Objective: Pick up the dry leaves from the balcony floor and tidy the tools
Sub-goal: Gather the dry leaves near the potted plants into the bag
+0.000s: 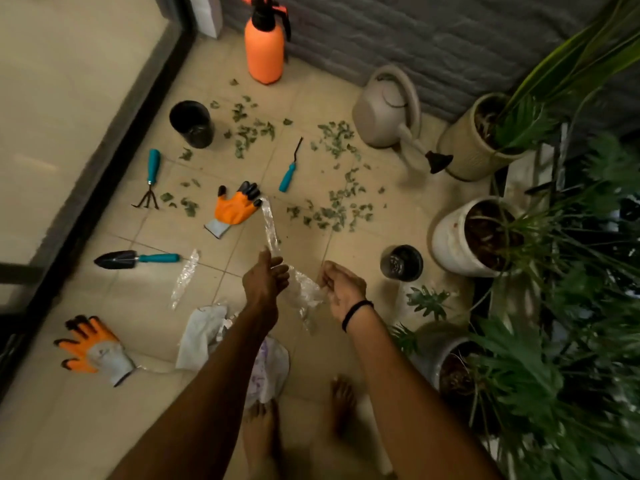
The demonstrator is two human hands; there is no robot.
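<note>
At lower centre, the left hand [265, 282] and right hand [343, 287] each have fingers curled on a strip of plastic [304, 289]. Leaves [332, 209] lie scattered on the floor [311, 98] in the upper middle, near a rake [149, 178] and trowel [135, 259] at left.

Between left hand [265, 282] and right hand [341, 285], clear plastic [304, 289]. Beyond them, green leaves [332, 211] speckle cream tiles [311, 98]. Left of them, a teal-handled trowel [135, 259] and an orange glove [93, 348], cuff seemingly grey.
</note>
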